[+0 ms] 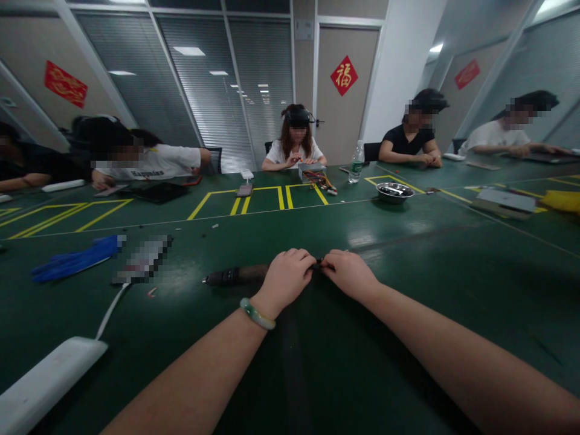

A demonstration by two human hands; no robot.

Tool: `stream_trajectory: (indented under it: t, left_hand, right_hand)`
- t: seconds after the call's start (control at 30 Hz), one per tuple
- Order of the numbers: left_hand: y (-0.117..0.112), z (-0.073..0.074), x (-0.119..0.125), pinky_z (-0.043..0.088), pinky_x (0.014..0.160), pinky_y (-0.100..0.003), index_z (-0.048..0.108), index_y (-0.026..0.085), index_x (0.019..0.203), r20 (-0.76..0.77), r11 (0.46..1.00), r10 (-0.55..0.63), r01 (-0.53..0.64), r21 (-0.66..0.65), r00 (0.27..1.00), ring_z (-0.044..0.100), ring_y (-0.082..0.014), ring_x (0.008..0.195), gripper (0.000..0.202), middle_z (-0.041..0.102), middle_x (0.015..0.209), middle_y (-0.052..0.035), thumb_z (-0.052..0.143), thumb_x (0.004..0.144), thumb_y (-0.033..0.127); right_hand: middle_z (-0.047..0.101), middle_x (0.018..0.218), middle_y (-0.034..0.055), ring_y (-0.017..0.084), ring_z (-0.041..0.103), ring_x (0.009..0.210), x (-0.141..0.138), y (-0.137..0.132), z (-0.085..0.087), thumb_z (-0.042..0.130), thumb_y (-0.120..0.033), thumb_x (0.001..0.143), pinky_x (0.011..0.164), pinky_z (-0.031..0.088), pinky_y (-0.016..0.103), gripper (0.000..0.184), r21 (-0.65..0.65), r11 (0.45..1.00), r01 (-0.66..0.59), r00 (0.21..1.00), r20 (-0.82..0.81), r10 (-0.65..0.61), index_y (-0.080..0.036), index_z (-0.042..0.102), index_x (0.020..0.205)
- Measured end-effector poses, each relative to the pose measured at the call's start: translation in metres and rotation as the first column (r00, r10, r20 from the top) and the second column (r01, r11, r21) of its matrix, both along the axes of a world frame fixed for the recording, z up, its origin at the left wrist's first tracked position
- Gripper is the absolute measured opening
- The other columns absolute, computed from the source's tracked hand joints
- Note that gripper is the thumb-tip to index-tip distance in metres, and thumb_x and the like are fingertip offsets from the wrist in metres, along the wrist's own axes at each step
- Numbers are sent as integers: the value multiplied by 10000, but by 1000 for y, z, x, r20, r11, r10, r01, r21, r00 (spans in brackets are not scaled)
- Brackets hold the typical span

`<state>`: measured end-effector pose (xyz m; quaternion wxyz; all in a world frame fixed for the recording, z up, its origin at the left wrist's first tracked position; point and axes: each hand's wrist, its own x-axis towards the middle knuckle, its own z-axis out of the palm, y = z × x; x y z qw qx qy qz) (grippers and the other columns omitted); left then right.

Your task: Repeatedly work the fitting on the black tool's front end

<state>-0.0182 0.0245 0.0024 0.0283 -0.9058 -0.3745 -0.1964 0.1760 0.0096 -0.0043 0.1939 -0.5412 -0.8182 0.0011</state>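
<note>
A dark, pen-shaped electric screwdriver (pixel 238 276) lies sideways on the green table, its metal tip pointing left. My left hand (pixel 290 275) is closed around its right end, fingers curled over it, and a jade-coloured bangle circles that wrist. Right beside it, my right hand (pixel 348 273) is closed in a pinch, fingertips almost meeting those of the left. A small dark piece shows between the two sets of fingertips. Whether it belongs to the screwdriver or to a cord is hidden by the fingers.
Left of my hands are a blue glove (pixel 77 260), a blurred phone (pixel 144 260) and a white power strip (pixel 54 383). Farther off stand a metal bowl (pixel 394 193), a water bottle (pixel 356 164) and a metal box with wires (pixel 312 174). Several people sit around the table.
</note>
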Motion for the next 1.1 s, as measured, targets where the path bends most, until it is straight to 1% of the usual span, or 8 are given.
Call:
stream_trajectory:
  t: [0.1,0.17,0.3,0.4,0.6,0.8,0.93,1.1]
  left_hand:
    - [0,-2,1,438,814,-330,578,220,992,28,1000,22,-22,-16,999,546,-188,939,131,593,1006,-23,563,865,194]
    - [1,-3,1,441,801,-327,569,221,1010,44,999,38,-37,-25,998,549,-187,921,150,593,999,-21,567,862,201]
    - [2,-4,1,441,834,-332,568,229,1062,34,1000,7,-7,-14,999,549,-191,953,194,592,1037,-24,554,870,202]
    - [2,-4,1,445,828,-331,582,220,1004,21,1000,14,-13,-20,1000,554,-191,934,137,594,1003,-27,558,869,212]
    - [3,-3,0,447,830,-324,582,220,972,28,998,30,-28,-50,999,558,-181,929,105,598,991,-19,572,869,234]
    - [4,-3,-1,448,828,-325,581,218,963,37,998,19,-17,-57,999,558,-181,918,100,601,987,-18,577,865,232]
    - [4,-2,-1,452,809,-325,581,217,952,51,998,19,-16,-55,999,561,-179,901,87,600,971,-15,577,866,231]
    - [3,-1,-2,457,820,-330,585,215,957,42,998,10,-8,-55,999,563,-179,911,89,602,975,-17,578,869,230]
  right_hand:
    - [616,833,0,127,545,726,0,0,-1,586,-181,862,665,370,254,92,-23,1000,7,1000,-15,-8,-209,665,826]
    - [615,830,-4,123,543,718,0,1,-1,592,-183,857,655,372,247,85,-33,999,16,999,-29,-17,-211,667,826]
    - [611,802,-7,120,536,705,0,2,-2,622,-200,838,631,367,241,58,-41,998,40,998,-50,-42,-209,667,803]
    - [613,793,-12,118,540,710,0,2,-2,636,-204,829,629,367,240,50,-41,998,40,997,-68,-43,-210,669,793]
    - [622,804,-18,113,552,722,1,2,0,654,-222,823,634,382,236,31,-67,997,26,992,-122,-34,-220,685,822]
    - [633,821,-28,109,562,732,6,5,-3,677,-243,810,649,404,230,33,-71,997,-6,979,-205,-8,-231,693,836]
    - [637,837,-13,116,568,722,7,4,-3,665,-246,814,640,416,236,60,-87,996,7,974,-224,-27,-227,698,859]
    - [637,848,3,121,581,732,6,3,-1,651,-246,820,651,433,239,70,-115,993,6,977,-211,-31,-213,697,863]
